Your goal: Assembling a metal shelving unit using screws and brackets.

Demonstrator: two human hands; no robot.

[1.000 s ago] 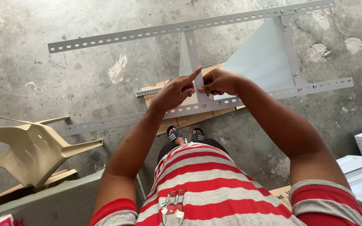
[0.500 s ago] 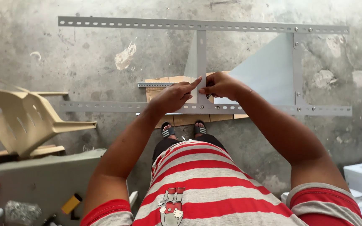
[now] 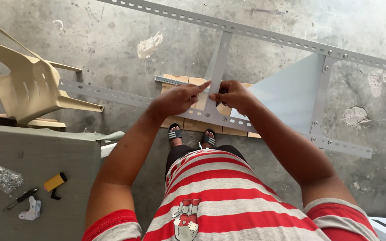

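Both hands pinch at the same spot: left hand [image 3: 179, 99] and right hand [image 3: 231, 94] meet fingertip to fingertip over the upright slotted metal bar [image 3: 215, 78] of the frame, seemingly holding something tiny between them, too small to make out. That bar stands just past the wooden boards [image 3: 188, 107] on the concrete floor, where it joins the lower rail [image 3: 112, 94]. Looks like a fastener-fitting step to me. Lining it up with a slot would take steady fingers.
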